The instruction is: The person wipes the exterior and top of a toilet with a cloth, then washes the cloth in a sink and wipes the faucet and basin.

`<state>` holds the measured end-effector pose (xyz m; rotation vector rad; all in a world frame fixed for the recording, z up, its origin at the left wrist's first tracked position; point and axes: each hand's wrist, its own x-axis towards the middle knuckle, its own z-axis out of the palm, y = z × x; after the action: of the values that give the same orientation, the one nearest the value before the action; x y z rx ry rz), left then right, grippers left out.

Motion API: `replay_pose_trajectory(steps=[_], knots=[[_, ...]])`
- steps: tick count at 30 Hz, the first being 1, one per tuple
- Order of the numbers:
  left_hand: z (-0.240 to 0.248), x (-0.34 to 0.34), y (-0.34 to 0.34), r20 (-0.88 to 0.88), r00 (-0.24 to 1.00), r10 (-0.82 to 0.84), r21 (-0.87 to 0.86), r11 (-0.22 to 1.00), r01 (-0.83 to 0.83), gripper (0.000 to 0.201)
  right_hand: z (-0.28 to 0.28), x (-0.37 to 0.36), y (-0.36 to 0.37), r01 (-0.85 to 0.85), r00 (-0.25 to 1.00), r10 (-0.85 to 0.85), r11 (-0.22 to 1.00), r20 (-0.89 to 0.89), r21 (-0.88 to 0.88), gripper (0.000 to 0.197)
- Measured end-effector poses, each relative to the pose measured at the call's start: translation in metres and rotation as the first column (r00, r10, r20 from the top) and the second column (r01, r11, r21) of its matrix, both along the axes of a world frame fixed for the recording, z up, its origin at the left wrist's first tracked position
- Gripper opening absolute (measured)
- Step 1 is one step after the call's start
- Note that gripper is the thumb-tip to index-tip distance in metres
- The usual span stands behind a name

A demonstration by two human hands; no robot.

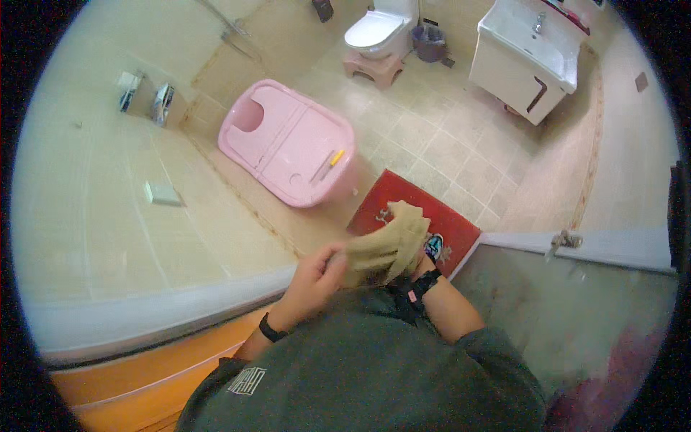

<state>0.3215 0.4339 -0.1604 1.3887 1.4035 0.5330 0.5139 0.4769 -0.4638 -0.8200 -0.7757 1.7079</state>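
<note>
My right hand [392, 241] is inside a tan rubber glove [403, 223], fingers pointing up and slightly spread over a red floor mat [461, 223]. My left hand [317, 277] is bare and pinches the glove's cuff near the right wrist. A black band sits on my left wrist and a black watch strap on my right wrist. Both hands are close to my chest, above my grey-green shirt.
A pink baby bathtub [288, 140] lies on the tiled floor, with a yellow item on it. A white toilet [378, 32] and pink step stool are at the back, a white sink cabinet [525, 61] at upper right. A grey door [576, 288] is at right.
</note>
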Motion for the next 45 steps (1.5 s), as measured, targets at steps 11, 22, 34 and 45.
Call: replay_pose_trajectory(steps=[11,22,34,45], knots=[[-0.016,0.100,0.214,0.483,0.800,0.356,-0.221,0.933,-0.282,0.027,0.148,0.102,0.159,-0.105,0.945,0.096,0.994,-0.313,-0.011,0.060],[-0.091,0.168,0.472,0.481,0.877,0.008,-0.017,1.000,0.000,0.030,0.290,0.144,0.337,-0.642,0.079,-0.347,0.700,0.935,0.314,0.061],[0.017,0.243,0.670,0.368,0.750,-0.550,0.633,0.739,0.231,0.021,0.382,0.172,0.488,-0.116,-0.059,0.039,0.992,0.997,-0.046,0.054],[-0.054,0.299,0.849,-0.005,0.969,-0.246,0.467,0.857,0.219,0.028,0.246,0.289,0.677,-0.143,0.394,-0.575,0.733,0.718,0.665,0.028]])
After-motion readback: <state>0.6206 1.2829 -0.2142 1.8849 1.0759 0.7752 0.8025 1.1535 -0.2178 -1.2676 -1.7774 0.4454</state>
